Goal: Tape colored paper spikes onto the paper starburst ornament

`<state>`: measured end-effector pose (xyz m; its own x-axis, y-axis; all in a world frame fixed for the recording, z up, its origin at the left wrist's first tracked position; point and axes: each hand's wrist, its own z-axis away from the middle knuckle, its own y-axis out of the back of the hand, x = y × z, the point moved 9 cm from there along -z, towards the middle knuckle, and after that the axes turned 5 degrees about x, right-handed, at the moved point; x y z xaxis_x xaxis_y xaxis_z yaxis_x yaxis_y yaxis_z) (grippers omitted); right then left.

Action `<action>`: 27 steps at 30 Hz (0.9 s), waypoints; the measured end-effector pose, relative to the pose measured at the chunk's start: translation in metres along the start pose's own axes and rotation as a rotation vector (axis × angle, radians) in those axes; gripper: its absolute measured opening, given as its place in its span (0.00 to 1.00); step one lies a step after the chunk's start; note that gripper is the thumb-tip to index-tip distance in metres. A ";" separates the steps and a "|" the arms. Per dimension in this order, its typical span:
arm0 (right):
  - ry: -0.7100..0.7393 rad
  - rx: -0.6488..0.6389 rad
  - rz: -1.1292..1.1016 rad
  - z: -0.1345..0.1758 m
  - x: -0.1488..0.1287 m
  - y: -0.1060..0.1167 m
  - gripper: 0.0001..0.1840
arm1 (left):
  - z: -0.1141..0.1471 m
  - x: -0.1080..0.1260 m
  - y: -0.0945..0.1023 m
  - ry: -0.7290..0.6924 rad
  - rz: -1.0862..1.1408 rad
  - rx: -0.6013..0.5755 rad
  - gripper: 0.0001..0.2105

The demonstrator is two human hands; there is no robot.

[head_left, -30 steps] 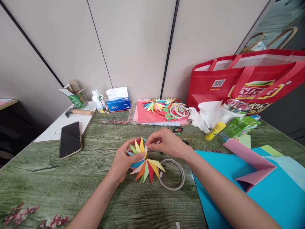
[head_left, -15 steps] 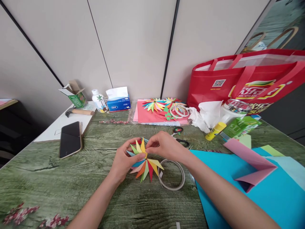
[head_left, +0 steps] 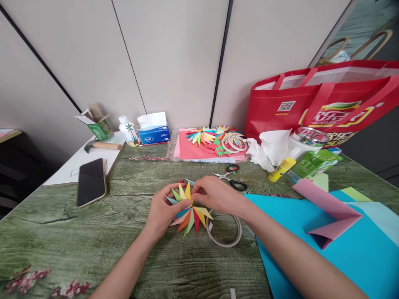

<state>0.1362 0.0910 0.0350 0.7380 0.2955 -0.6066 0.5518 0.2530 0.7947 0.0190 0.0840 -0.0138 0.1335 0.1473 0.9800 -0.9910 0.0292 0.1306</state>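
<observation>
A many-coloured folded-paper star [head_left: 193, 219] with pointed rays is held just above the table. My left hand [head_left: 160, 207] grips it from the left, thumb on top near the centre and fingers behind. My right hand [head_left: 215, 193] is closed at its upper right, fingertips pinched against the rays; those fingertips partly hide the edge there. Just right of the star a roll of double-sided tape [head_left: 239, 232] lies flat. Behind my right hand are black-handled scissors [head_left: 232, 177], blades apart.
At the back, paper stars [head_left: 201, 135] and tape rolls rest on a pack of red paper [head_left: 193, 151]. A phone [head_left: 91, 182] and a hammer [head_left: 107, 145] lie left. Blue paper [head_left: 280, 249], a pink folded sheet [head_left: 330, 203], a glue stick [head_left: 282, 169] and a red bag [head_left: 268, 108] are right.
My right hand has shifted slightly down and left along the star's edge, showing more of the scissors. My left hand keeps its hold. The view has tilted a little.
</observation>
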 end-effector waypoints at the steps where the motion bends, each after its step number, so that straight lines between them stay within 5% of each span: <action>1: 0.004 -0.013 0.009 0.000 0.000 -0.002 0.08 | 0.000 -0.001 0.000 0.010 0.012 0.002 0.21; 7: 0.046 -0.071 -0.070 -0.002 -0.001 -0.003 0.10 | 0.001 -0.009 -0.003 0.105 0.177 -0.038 0.15; 11: 0.044 -0.116 -0.389 0.000 -0.008 0.003 0.11 | 0.003 -0.016 -0.011 0.260 0.518 -0.165 0.16; 18: 0.155 0.066 -0.497 0.013 -0.031 0.023 0.05 | 0.006 -0.011 -0.010 0.288 0.717 -0.248 0.18; 22: 0.153 0.043 -0.481 0.015 -0.032 0.023 0.05 | 0.006 -0.001 -0.007 0.169 0.682 -0.235 0.16; 27: 0.135 0.093 -0.372 0.014 -0.022 0.043 0.05 | 0.013 0.024 -0.001 -0.145 0.433 -0.124 0.09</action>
<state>0.1491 0.0825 0.0827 0.4273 0.3195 -0.8458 0.8087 0.2832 0.5156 0.0227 0.0751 0.0120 -0.3037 0.0321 0.9522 -0.9453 0.1147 -0.3054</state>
